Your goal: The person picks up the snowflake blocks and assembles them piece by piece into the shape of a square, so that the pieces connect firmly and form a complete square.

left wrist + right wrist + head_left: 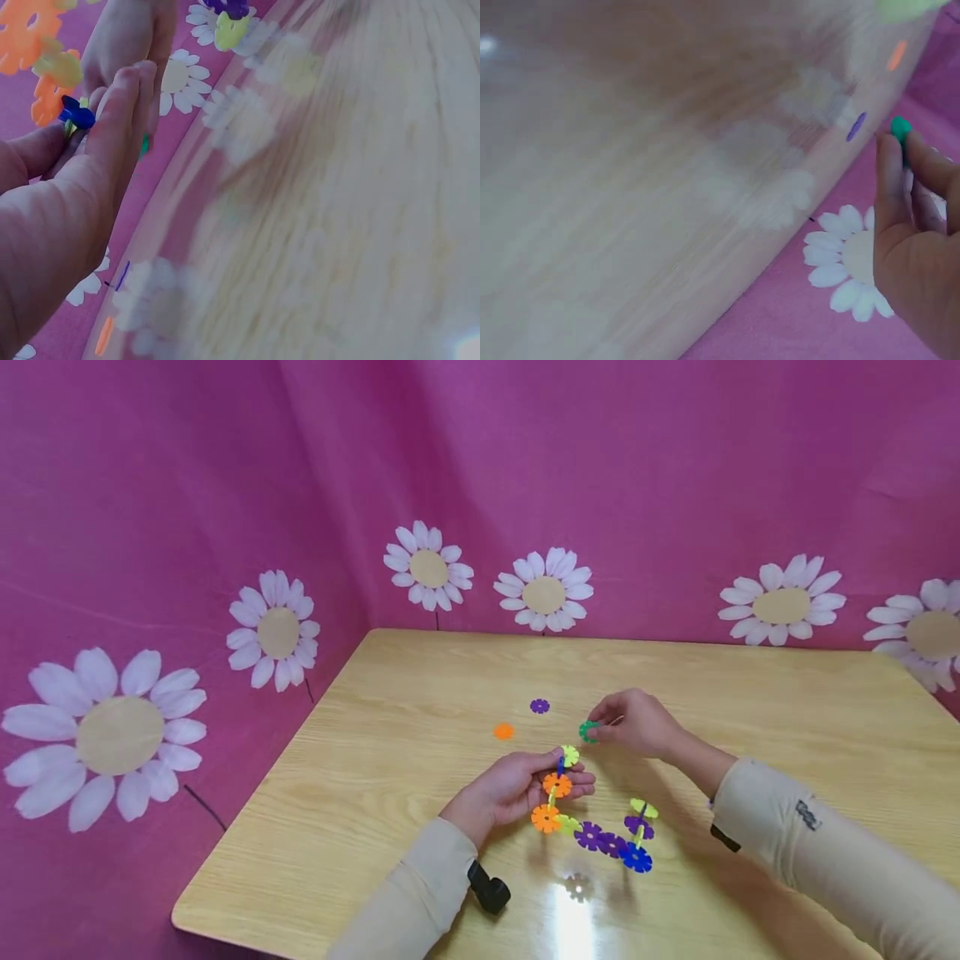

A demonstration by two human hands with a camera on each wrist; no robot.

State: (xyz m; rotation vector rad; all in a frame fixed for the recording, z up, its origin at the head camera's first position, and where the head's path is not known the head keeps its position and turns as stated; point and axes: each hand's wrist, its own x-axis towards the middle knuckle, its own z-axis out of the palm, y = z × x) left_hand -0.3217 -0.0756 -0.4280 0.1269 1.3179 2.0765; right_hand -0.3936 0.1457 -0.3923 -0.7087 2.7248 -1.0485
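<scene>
My left hand pinches one end of a chain of interlocking notched plastic discs, its thumb at a yellow-green disc. From there the chain runs through orange discs, purple discs and a blue disc, then turns up to another yellow-green disc. Beyond the held end, my right hand pinches a single green disc between thumb and fingertips. That green disc shows edge-on in the right wrist view, apart from the chain.
A loose purple disc and a loose orange disc lie on the wooden table past my left hand. Pink cloth printed with white daisies hangs behind the table and along its left side. Glare shows near the front.
</scene>
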